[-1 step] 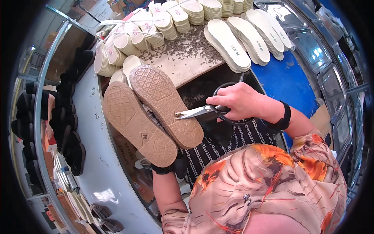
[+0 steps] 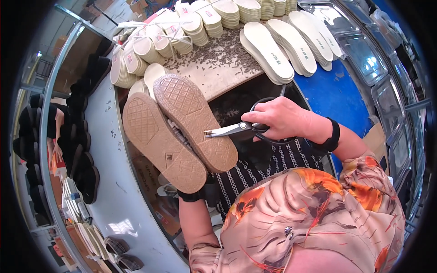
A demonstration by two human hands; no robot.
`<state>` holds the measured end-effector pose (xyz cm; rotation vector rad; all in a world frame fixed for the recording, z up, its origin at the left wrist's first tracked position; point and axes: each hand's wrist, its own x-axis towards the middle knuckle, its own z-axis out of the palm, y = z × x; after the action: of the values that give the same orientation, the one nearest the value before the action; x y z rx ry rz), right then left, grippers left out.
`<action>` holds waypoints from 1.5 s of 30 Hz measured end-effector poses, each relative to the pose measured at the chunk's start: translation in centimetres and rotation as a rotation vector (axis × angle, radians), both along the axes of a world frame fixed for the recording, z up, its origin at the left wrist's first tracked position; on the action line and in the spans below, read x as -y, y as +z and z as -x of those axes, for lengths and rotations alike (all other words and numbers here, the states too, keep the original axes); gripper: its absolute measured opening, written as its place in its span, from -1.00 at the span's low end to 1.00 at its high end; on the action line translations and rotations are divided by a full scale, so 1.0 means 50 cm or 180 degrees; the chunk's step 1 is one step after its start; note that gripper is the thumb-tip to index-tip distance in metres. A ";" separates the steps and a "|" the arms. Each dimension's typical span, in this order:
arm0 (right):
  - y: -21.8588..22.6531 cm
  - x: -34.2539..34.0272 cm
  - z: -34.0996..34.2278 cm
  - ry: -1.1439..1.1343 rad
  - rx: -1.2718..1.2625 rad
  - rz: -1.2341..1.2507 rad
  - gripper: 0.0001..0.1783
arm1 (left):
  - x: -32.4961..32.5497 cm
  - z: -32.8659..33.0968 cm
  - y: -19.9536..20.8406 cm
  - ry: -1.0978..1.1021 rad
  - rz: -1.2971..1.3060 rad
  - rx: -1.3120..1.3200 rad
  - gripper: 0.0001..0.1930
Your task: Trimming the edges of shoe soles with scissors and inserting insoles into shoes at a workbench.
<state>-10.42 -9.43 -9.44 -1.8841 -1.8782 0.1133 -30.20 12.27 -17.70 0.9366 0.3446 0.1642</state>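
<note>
A pair of shoes is held up with the brown patterned soles facing me, the left shoe (image 2: 154, 136) beside and slightly overlapping the right shoe (image 2: 193, 118). My left forearm (image 2: 195, 218) with a dark wristband reaches up behind them; the hand itself is hidden by the soles, but it supports the pair. In my right hand (image 2: 278, 119) are black-handled scissors (image 2: 230, 129), fingers wrapped round the handles. Their blades lie nearly together, the tips touching the right sole near its middle, where a small dark spot shows.
Stacks of cream insoles (image 2: 195, 32) line the far side of the board (image 2: 218, 84), which is strewn with small brown scraps. More insoles (image 2: 268, 50) lie at right, partly over a blue surface (image 2: 332, 102). Black shoes (image 2: 84, 177) fill the rack at left, past a white tabletop (image 2: 107, 150).
The scissor blades have drawn together at the tips on the right sole. Both shoes have shifted very slightly. My right hand stays almost where it was.
</note>
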 end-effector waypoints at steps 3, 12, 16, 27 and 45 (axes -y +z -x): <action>-0.024 -0.007 0.000 0.0006 -0.0144 -0.0088 -0.46 | 0.003 -0.004 0.001 0.0213 0.0217 0.0034 -0.54; -0.001 -0.010 0.008 -0.0073 -0.0625 0.0118 -0.53 | 0.027 0.030 0.004 0.0655 0.0709 0.0145 -0.51; 0.029 -0.038 0.015 0.0148 -0.0243 -0.0236 -0.59 | 0.015 0.038 -0.015 0.0241 0.1513 0.0244 -0.51; -0.027 0.024 0.015 0.0026 -0.0997 -0.0258 -0.58 | 0.056 -0.049 0.040 0.0850 0.1034 -0.0509 -0.51; -0.223 0.618 -0.194 -0.5600 -0.0123 0.1039 -0.49 | 0.097 -0.147 0.044 0.0297 -0.4765 -0.1273 -0.65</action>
<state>-0.69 -40.35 -20.60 -2.9328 0.3211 -0.1391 -22.83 7.42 -15.48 2.4524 0.6449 0.3298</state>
